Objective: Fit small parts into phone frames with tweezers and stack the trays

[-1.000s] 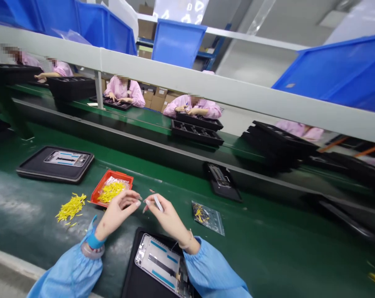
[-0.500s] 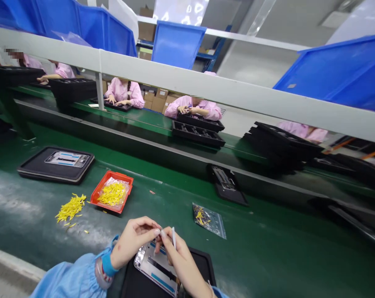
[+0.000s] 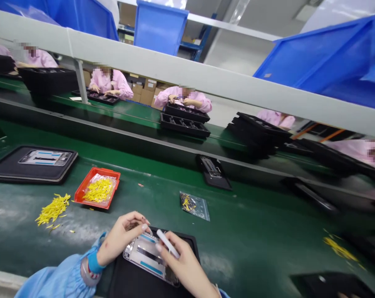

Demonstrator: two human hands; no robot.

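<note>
Two hands are logged in the head view: the left hand (image 3: 121, 236) is curled at the edge of a phone frame (image 3: 147, 258), any pinch unclear; the right hand (image 3: 184, 265) pinches a white plastic stick (image 3: 168, 243) above the frame, which is seated in a black tray (image 3: 134, 281). Work at the frame is judged in hand.

Bright yellow strips (image 3: 99, 190) in a red-orange tray (image 3: 82, 186) on a dark green belt (image 3: 252, 248); a white stick (image 3: 168, 243) above a silver phone frame (image 3: 144, 252) with blue stripes; a light-blue sleeve (image 3: 57, 277), a brighter blue cuff (image 3: 94, 263), and pink smocks (image 3: 108, 81) beyond.
</note>
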